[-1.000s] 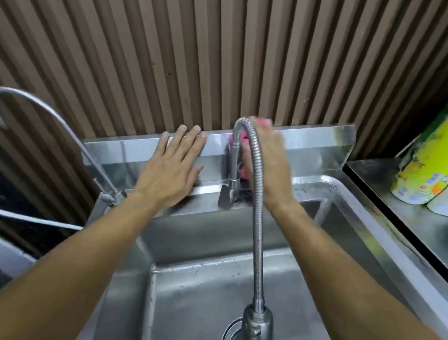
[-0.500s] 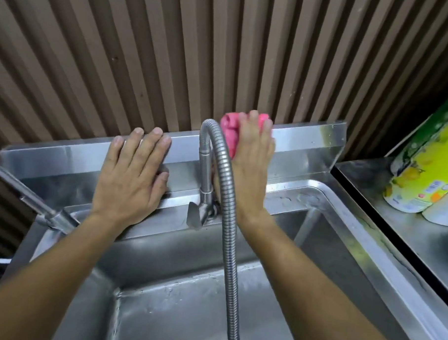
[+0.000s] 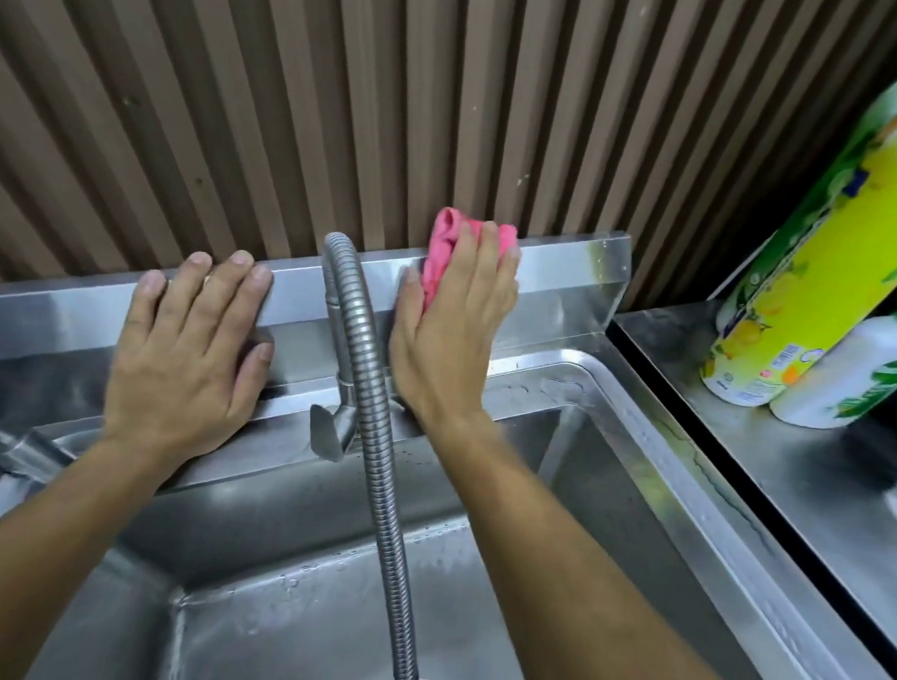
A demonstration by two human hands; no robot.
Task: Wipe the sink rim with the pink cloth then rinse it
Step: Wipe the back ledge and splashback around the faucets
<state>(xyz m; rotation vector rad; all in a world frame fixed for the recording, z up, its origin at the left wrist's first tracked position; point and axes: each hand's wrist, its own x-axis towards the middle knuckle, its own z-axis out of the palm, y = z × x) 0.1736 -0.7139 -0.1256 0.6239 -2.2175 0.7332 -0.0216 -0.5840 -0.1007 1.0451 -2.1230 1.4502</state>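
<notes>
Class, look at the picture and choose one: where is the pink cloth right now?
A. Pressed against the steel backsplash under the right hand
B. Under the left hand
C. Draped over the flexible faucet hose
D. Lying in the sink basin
A: the pink cloth sits under the right hand, pressed to the top of the steel backsplash, while the left hand lies flat and bare.

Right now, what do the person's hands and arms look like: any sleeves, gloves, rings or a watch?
Both the left hand and right hand are bare, with no gloves. Both forearms are uncovered as far as the frame shows, so no sleeves are visible. No watch or wristband shows on either wrist, and no rings show on the fingers. The nails are short and unpainted.
</notes>
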